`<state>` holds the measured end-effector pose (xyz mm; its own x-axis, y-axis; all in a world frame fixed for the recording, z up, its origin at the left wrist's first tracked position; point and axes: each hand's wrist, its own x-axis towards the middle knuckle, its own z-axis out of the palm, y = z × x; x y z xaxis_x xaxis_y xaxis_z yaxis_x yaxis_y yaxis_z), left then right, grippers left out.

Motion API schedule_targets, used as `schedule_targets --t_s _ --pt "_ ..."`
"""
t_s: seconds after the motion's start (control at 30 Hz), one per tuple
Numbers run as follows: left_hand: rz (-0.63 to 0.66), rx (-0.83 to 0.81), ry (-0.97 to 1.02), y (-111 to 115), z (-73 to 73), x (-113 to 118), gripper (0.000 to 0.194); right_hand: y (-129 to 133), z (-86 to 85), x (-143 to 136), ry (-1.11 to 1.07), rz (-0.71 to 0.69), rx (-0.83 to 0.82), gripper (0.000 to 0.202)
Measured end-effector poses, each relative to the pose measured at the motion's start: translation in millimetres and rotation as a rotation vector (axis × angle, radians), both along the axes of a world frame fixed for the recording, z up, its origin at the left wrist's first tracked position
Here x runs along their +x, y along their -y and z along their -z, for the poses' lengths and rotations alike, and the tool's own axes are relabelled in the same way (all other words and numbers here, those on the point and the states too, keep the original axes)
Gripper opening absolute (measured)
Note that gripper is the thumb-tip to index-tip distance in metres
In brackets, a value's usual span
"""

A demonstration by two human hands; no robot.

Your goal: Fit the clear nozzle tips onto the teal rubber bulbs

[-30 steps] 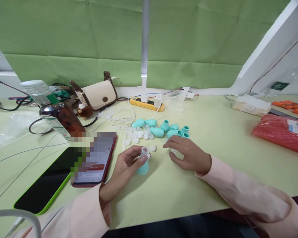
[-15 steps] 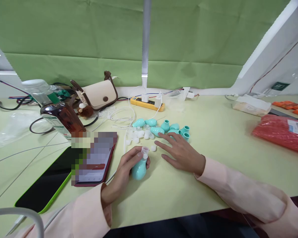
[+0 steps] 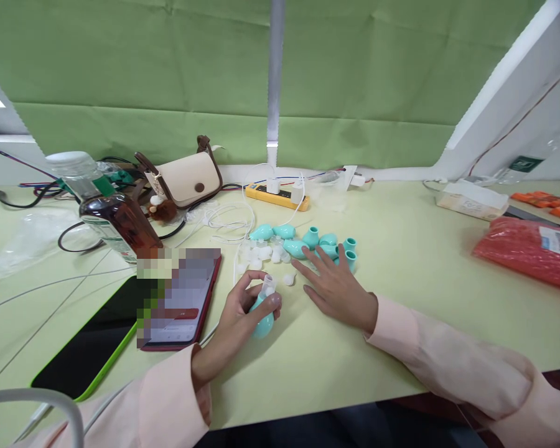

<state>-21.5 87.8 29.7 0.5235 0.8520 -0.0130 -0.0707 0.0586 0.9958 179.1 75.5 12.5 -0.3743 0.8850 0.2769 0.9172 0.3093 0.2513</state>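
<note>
My left hand (image 3: 236, 317) is wrapped round a glossy teal bulb (image 3: 262, 325), its thumb across the front. A translucent white neck piece (image 3: 269, 285) sticks up from the bulb's top. Fingers spread, my right hand (image 3: 338, 285) hovers at or touches the near side of a group of similar teal bulbs (image 3: 295, 249); contact is unclear. Some of those lie on their sides, while others show open round mouths. Left of the group is a pile of small translucent white plastic pieces (image 3: 261, 252). One loose white piece (image 3: 289, 279) lies between my hands.
Two phones, one black-screened (image 3: 91, 336) and one in a red case (image 3: 184, 311), lie at left. Behind them stand a brown bottle (image 3: 121, 224) and a cream handbag (image 3: 186, 177). A yellow power strip (image 3: 277, 196) sits at the back, a red package (image 3: 527, 249) at right.
My left thumb has moved down across the bulb, and the index finger has lifted and curved. My right hand has shifted slightly left, its fingers spreading wider over the teal bulbs.
</note>
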Motion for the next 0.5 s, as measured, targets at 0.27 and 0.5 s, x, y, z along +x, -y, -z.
schedule_targets --t_s 0.27,0.5 --pt "0.009 0.015 -0.013 1.1 -2.3 0.3 0.02 1.4 1.5 -2.4 -0.023 -0.071 0.016 0.036" --pt "0.018 0.01 -0.018 1.2 -2.3 -0.9 0.023 3.7 4.7 -6.3 -0.021 -0.112 0.013 0.037"
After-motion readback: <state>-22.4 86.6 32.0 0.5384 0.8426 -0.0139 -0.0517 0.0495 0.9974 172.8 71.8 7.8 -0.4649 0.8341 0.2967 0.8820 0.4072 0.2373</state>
